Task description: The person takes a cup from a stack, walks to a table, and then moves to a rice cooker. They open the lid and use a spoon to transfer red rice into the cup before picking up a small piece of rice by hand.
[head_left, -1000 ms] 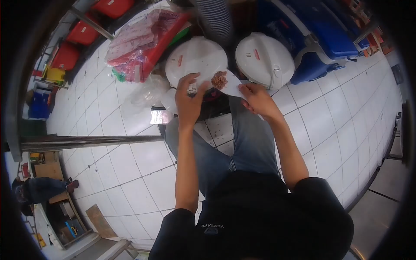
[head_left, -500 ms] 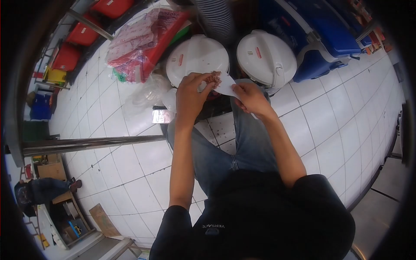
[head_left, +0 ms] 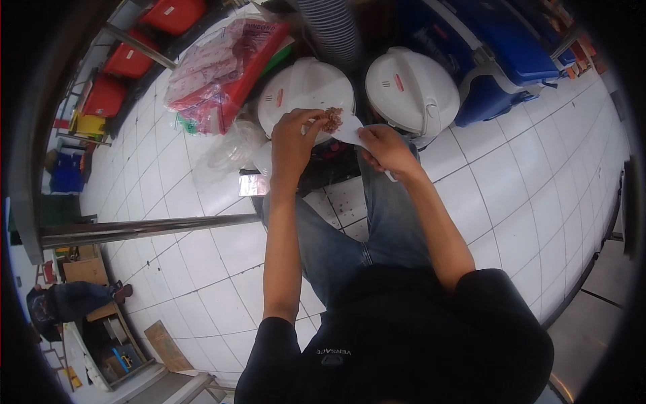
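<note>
My right hand (head_left: 386, 149) grips a white flat piece (head_left: 347, 130), thin and smooth like a sheet or blade; a narrow white end shows below that palm. A small heap of reddish-brown shreds (head_left: 332, 120) lies at the left end of this piece. Against the heap, my left hand (head_left: 296, 138) has its fingers and thumb curled in a pinch at the shreds. Both hands are above my knees, in front of a white round lidded container (head_left: 306, 84). What lies under the left fingers is partly hidden.
A second white lidded container (head_left: 407, 87) stands right of the first, beside a blue bin (head_left: 518, 54). Plastic bags (head_left: 208, 64) lie on a red tray at left. A metal bar (head_left: 148, 230) crosses the left side. Small bits dot the tiled floor (head_left: 346, 202). A person (head_left: 74, 303) is far left.
My left hand has shifted slightly, with its fingers closer together at the shreds. The white piece is tipped a little differently in my right hand. The view has moved slightly.
</note>
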`<action>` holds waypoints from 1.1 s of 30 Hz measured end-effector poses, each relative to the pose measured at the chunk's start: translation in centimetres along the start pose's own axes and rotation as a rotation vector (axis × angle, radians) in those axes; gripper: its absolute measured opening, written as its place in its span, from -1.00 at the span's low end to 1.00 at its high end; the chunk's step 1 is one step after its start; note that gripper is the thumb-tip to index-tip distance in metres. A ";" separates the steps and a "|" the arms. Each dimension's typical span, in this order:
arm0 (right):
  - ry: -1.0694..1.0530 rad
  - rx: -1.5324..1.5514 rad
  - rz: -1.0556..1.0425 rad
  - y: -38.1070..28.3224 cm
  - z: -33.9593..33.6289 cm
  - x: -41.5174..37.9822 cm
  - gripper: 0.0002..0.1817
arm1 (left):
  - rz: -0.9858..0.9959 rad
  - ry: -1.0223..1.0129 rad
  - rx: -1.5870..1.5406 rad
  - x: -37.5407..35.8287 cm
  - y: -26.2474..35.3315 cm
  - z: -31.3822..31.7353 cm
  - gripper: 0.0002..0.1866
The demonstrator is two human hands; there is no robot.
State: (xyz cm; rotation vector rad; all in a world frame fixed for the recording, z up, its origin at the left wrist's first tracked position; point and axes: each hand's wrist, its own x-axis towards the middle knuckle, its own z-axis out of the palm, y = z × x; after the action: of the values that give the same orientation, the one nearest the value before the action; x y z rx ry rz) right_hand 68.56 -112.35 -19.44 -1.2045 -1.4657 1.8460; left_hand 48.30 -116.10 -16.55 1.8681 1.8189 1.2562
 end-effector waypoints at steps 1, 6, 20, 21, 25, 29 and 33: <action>0.001 0.001 0.009 -0.2 0.0 0.0 -0.64 | -0.003 0.007 -0.032 0.1 0.0 0.0 -0.81; 0.006 -0.011 0.008 -0.3 0.1 0.1 -0.64 | -0.029 0.033 -0.105 0.4 0.5 -0.5 -0.81; -0.015 0.026 -0.055 1.4 -0.6 -0.1 -0.67 | 0.436 0.052 -1.081 -1.5 15.6 -9.0 -0.90; -0.034 0.011 -0.050 1.4 -0.9 0.0 -0.67 | 0.568 -0.051 -1.189 -1.5 17.3 -10.0 -0.89; -0.044 -0.006 0.015 1.2 -1.1 -0.1 -0.64 | 1.061 -0.318 -1.366 -0.3 21.8 -11.3 -0.78; -0.010 -0.056 0.010 1.5 -1.2 0.1 -0.66 | 1.030 -0.389 -1.425 -0.8 22.6 -11.7 -0.76; 0.000 -0.135 -0.014 2.2 -1.1 0.2 -0.67 | 0.850 -0.368 -1.399 -2.1 23.3 -12.5 -0.72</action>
State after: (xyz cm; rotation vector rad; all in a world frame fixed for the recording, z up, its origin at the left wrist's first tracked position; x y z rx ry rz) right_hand 69.71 -112.33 -21.58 -1.2531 -1.6171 1.7611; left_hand 55.92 -127.24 6.32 1.6470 -0.2811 1.5463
